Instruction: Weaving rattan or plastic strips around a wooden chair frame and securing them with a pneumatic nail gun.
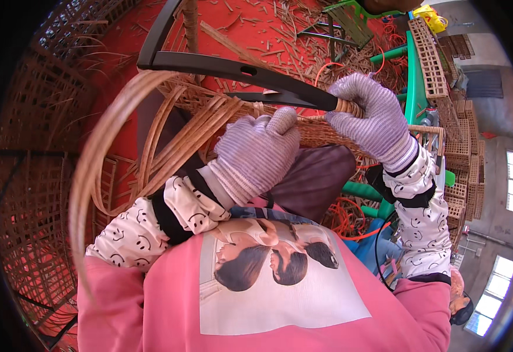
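A dark, curved frame bar [239, 69] with an oval slot crosses in front of me, one end wound with tan rattan strip [348, 107]. My right hand [373, 120], in a pale purple knit glove, is closed around that wound end. My left hand [256, 154], gloved alike, makes a fist just below the bar; what lies inside its fingers is hidden. Long brown rattan strips [195, 135] run in loops beside the left hand, and a loose bundle [101, 152] arcs down at the left. Brown wickerwork [318, 134] shows behind both hands.
Offcuts [268, 35] litter the red floor, near a green stool [350, 26]. Woven lattice panels [33, 205] stand on the left, more are stacked [459, 158] at right. A green bench-like frame [417, 76] and orange hose [350, 220] lie to the right. Another person [459, 296] is partly visible lower right.
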Available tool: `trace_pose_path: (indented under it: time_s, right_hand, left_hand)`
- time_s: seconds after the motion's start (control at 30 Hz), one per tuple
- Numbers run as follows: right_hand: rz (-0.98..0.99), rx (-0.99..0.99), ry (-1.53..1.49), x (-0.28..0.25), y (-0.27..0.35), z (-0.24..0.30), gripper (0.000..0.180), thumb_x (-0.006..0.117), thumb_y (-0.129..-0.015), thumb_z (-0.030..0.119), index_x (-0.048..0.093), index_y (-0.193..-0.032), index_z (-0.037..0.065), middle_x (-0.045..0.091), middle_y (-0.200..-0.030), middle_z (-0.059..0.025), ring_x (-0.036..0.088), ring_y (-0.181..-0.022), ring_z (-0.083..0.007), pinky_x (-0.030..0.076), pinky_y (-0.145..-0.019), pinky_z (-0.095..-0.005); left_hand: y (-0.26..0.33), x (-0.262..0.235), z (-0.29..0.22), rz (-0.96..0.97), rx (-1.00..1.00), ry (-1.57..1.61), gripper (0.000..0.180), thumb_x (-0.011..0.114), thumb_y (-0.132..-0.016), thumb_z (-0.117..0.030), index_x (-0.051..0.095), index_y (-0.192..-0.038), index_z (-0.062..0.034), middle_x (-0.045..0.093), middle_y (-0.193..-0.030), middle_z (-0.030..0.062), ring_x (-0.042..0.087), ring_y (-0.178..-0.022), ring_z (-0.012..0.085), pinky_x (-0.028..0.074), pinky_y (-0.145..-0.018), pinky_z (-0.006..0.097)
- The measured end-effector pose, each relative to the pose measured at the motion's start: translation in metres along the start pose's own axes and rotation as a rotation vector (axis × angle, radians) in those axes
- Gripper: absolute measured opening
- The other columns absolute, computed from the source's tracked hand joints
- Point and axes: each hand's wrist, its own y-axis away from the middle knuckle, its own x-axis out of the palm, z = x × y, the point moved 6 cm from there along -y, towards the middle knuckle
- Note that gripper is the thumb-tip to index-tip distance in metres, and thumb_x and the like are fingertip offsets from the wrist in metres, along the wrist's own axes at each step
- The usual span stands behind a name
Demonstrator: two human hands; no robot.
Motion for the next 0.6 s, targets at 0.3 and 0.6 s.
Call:
trace_pose_path:
  time_s: [0.3, 0.6]
  right_hand:
    - [-0.078, -0.108, 0.125, -0.002, 0.002, 0.009, 0.024, 0.073, -0.070, 0.008, 0.061, -0.090, 0.003, 0.061, -0.084, -0.0109, 0.062, -0.075, -0.0207, 0.051, -0.070, -0.0306]
    - [-0.016, 0.058, 0.005, -0.002, 0.003, 0.007, 0.030, 0.077, -0.070, 0.012, 0.063, -0.094, 0.003, 0.063, -0.080, -0.0081, 0.063, -0.075, -0.0168, 0.051, -0.072, -0.0277]
  left_hand:
    - [-0.007, 0.007, -0.027, 0.040, -0.012, 0.125, 0.032, 0.058, -0.081, -0.025, 0.054, -0.110, -0.0129, 0.046, -0.132, 0.0196, 0.065, -0.065, 0.0338, 0.054, -0.059, 0.045]
    - [-0.009, 0.017, -0.024, 0.329, -0.091, 0.276, 0.036, 0.057, -0.083, -0.028, 0.053, -0.116, -0.0134, 0.028, -0.141, 0.0303, 0.066, -0.073, 0.0358, 0.055, -0.064, 0.044]
